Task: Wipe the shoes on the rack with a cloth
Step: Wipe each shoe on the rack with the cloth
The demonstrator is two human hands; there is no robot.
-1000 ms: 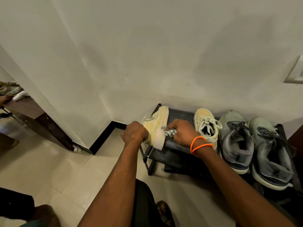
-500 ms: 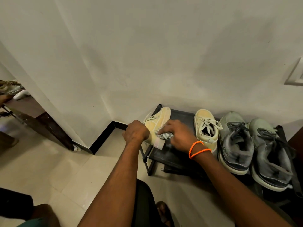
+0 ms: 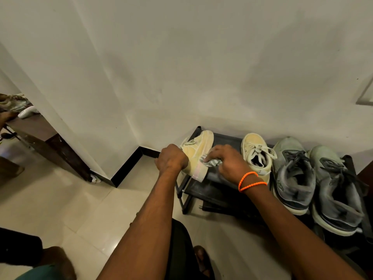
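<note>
Slid forward along the tipped yellow shoe (image 3: 198, 153) since a second ago: right hand (image 3: 228, 161), fingers curled on the cloth (image 3: 212, 162), pressing it to the side. Left hand (image 3: 171, 159) gripping the heel, shoe held on edge at the rack (image 3: 203, 190) left end. Could slip off that end if pushed hard. Mate shoe (image 3: 256, 156) and grey pair (image 3: 294, 174) just beside, crowding the stroke.

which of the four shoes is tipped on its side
The pale yellow lace-up shoe at the rack's left end, gripped by the left hand. Its yellow mate and both grey trainers sit upright.
</note>
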